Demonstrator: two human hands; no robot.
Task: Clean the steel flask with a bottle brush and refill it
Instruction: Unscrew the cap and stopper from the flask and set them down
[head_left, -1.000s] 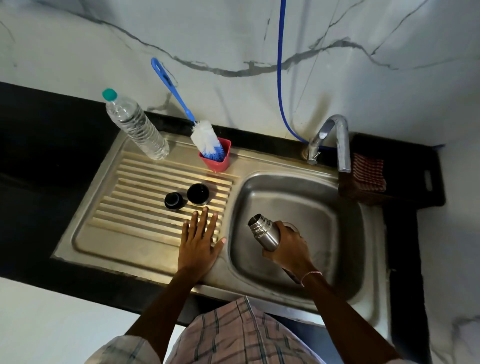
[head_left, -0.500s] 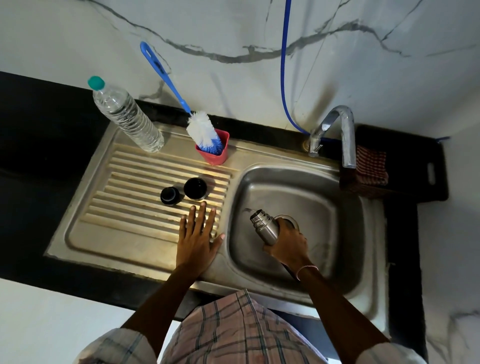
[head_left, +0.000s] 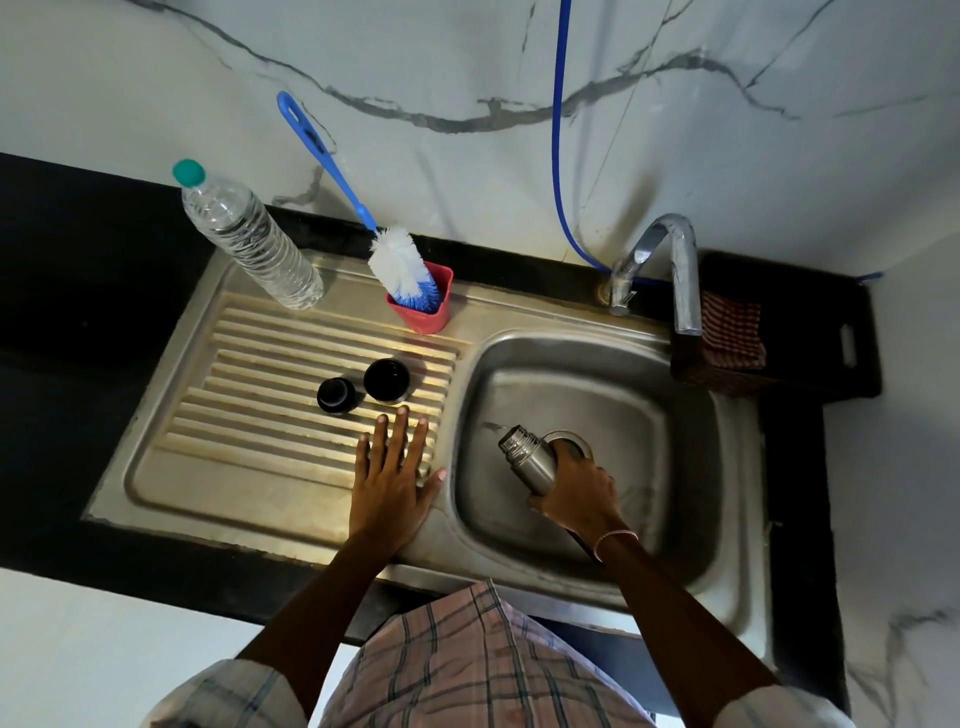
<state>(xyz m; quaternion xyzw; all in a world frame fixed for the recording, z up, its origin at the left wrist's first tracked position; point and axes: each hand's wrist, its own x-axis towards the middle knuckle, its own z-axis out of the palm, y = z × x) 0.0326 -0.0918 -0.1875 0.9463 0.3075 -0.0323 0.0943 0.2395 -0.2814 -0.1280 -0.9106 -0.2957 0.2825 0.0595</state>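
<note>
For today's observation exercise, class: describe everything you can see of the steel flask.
The steel flask is a slim cylinder of brushed silver metal with a ribbed, threaded neck and no cap on. It is tilted over the sink basin, mouth toward the left. The right hand wraps its lower body; nothing else visibly touches it.

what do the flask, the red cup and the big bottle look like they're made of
Flask, gripped by the right hand: steel with a brushed finish, going by its grey metallic sheen and soft highlights.
Cup: probably plastic; opaque red with a matte, even surface.
Bottle: clear thin plastic; its walls are see-through and ribbed, and it has a teal cap that also looks plastic.
</note>
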